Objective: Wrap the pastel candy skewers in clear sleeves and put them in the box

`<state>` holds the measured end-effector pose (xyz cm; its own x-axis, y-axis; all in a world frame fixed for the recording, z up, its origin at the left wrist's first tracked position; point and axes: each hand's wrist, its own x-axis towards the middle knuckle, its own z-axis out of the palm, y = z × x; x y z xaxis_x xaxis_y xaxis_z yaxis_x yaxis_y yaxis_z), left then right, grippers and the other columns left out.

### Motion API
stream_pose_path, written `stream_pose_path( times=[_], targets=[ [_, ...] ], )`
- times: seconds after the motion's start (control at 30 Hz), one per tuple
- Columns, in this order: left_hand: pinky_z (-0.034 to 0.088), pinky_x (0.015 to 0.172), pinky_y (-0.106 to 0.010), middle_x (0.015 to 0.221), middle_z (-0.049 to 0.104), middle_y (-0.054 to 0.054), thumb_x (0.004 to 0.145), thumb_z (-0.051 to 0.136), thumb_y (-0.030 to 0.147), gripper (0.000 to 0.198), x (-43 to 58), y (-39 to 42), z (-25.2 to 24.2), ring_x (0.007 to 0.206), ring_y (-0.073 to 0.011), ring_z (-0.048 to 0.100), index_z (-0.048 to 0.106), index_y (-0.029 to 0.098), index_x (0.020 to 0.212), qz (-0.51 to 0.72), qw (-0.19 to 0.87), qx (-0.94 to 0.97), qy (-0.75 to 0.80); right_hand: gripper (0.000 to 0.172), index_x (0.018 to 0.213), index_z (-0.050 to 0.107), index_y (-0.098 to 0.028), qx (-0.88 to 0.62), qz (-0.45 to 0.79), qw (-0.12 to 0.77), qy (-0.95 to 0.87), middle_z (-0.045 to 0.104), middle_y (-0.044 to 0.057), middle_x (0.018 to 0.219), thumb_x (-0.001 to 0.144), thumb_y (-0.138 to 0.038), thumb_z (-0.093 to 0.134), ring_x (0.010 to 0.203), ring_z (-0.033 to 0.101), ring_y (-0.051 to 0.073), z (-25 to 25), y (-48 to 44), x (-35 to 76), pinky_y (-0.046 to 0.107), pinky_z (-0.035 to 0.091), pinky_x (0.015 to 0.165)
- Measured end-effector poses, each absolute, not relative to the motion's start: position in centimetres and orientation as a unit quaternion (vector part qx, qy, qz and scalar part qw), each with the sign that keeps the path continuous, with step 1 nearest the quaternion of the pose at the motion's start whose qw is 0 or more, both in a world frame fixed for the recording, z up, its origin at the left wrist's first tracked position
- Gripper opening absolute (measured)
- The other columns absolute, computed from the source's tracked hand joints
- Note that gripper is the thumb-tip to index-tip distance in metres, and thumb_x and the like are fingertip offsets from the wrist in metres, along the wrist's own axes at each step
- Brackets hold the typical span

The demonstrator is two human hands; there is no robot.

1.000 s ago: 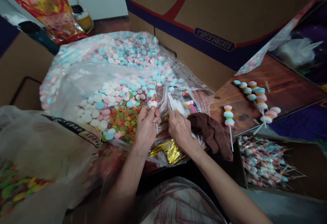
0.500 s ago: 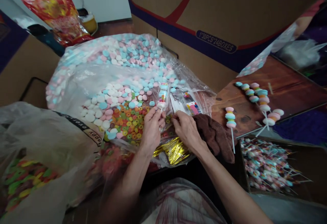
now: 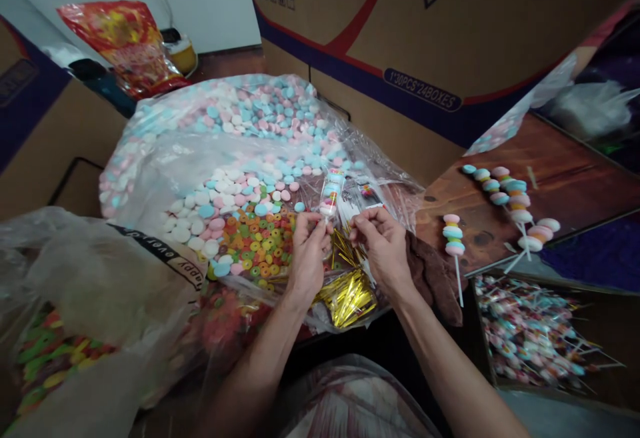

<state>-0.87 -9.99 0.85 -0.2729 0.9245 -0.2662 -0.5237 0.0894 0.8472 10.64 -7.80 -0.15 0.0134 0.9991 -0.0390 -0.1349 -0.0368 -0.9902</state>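
My left hand (image 3: 309, 251) pinches the lower end of a wrapped candy skewer (image 3: 332, 191), held upright in a clear printed wrapper with pastel pieces inside. To its right, my right hand (image 3: 383, 238) is closed in a pinch, apart from the left; whatever sits between its fingertips is too small to make out. Gold twist ties (image 3: 347, 299) lie in a pile just below and between both hands. Small ring candies (image 3: 257, 241) in orange, yellow and green spread left of my left hand. Beyond the skewer lie flat clear wrappers (image 3: 367, 191).
Behind is a big clear bag of pastel candies (image 3: 270, 111). Unwrapped candy skewers (image 3: 454, 235) lie on the wooden table (image 3: 440, 205) at right, above a box of wrapped skewers (image 3: 530, 331). A brown cloth (image 3: 435, 278) hangs nearby. Large cartons (image 3: 360, 85) stand behind.
My right hand has drawn away from the left one, with its fingers now in a pinch. The left hand still holds the wrapped skewer. The whole view has shifted slightly.
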Motion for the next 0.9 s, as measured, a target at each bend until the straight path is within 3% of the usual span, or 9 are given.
stream_pose_path(
  times=[0.1,0.23,0.33,0.4,0.5,0.7,0.8,0.9],
  targets=[
    [0.025,0.047,-0.015,0.066,0.055,0.005,0.075,0.068,0.024,0.022,-1.1,-9.8,0.8,0.048,-0.0034,0.036,0.049,0.021,0.083,0.649,0.56,0.203,0.473,0.007,0.08,0.053,-0.02,-0.516,0.457,0.469,-0.553,0.059,-0.002,0.07,0.084,-0.026,0.057,0.06,0.054,0.012,0.0,-8.0,10.8,0.024,0.042,0.059],
    [0.026,0.048,-0.015,0.068,0.054,0.005,0.075,0.067,0.023,0.021,-1.8,-9.5,0.8,0.048,-0.0032,0.035,0.048,0.02,0.084,0.669,0.538,0.206,0.469,0.01,0.081,0.06,-0.019,-0.574,0.287,0.253,-0.724,0.063,0.003,0.08,0.088,-0.02,0.054,0.074,0.059,0.016,0.2,-8.9,10.1,0.027,0.041,0.068],
    [0.026,0.048,-0.015,0.068,0.054,0.004,0.076,0.067,0.024,0.02,-1.9,-9.5,0.9,0.049,-0.0032,0.035,0.049,0.02,0.085,0.673,0.531,0.213,0.468,0.013,0.089,0.063,-0.018,-0.619,0.197,0.118,-0.751,0.065,0.009,0.091,0.093,-0.023,0.052,0.077,0.062,0.019,0.5,-9.6,8.8,0.027,0.038,0.063],
    [0.026,0.048,-0.016,0.067,0.054,0.004,0.076,0.068,0.026,0.021,-1.8,-9.6,0.9,0.049,-0.0034,0.035,0.049,0.02,0.084,0.667,0.531,0.207,0.48,0.014,0.095,0.062,-0.017,-0.63,0.179,0.081,-0.751,0.066,0.012,0.096,0.094,-0.02,0.049,0.076,0.063,0.019,0.7,-9.9,8.3,0.027,0.036,0.06],
    [0.025,0.047,-0.016,0.066,0.055,0.004,0.076,0.07,0.031,0.024,-1.7,-9.7,0.8,0.049,-0.0036,0.035,0.049,0.02,0.083,0.665,0.529,0.204,0.487,0.013,0.089,0.061,-0.018,-0.633,0.222,0.118,-0.732,0.066,0.008,0.088,0.091,-0.014,0.048,0.074,0.061,0.018,0.5,-9.8,8.4,0.027,0.035,0.061],
    [0.023,0.047,-0.016,0.068,0.055,0.004,0.077,0.07,0.031,0.024,-1.6,-9.7,0.5,0.049,-0.0032,0.034,0.049,0.02,0.083,0.67,0.531,0.22,0.47,0.016,0.07,0.051,-0.021,-0.537,0.433,0.381,-0.616,0.051,-0.005,0.062,0.085,-0.026,0.057,0.056,0.047,0.012,-0.5,-8.7,10.0,0.024,0.037,0.054],
    [0.025,0.048,-0.016,0.068,0.055,0.004,0.078,0.069,0.029,0.022,-1.4,-9.8,0.5,0.049,-0.0032,0.034,0.05,0.019,0.083,0.665,0.541,0.219,0.466,0.014,0.079,0.055,-0.021,-0.484,0.552,0.464,-0.495,0.055,-0.006,0.061,0.078,-0.03,0.066,0.051,0.052,0.011,-0.2,-8.5,10.1,0.022,0.041,0.047],
    [0.026,0.048,-0.016,0.069,0.055,0.004,0.078,0.069,0.03,0.022,-1.1,-9.8,0.6,0.05,-0.0037,0.036,0.05,0.02,0.083,0.656,0.555,0.218,0.463,0.027,0.094,0.058,-0.02,-0.463,0.596,0.507,-0.417,0.061,-0.006,0.06,0.074,-0.03,0.072,0.05,0.059,0.012,0.6,-8.6,10.2,0.021,0.045,0.046]
  ],
)
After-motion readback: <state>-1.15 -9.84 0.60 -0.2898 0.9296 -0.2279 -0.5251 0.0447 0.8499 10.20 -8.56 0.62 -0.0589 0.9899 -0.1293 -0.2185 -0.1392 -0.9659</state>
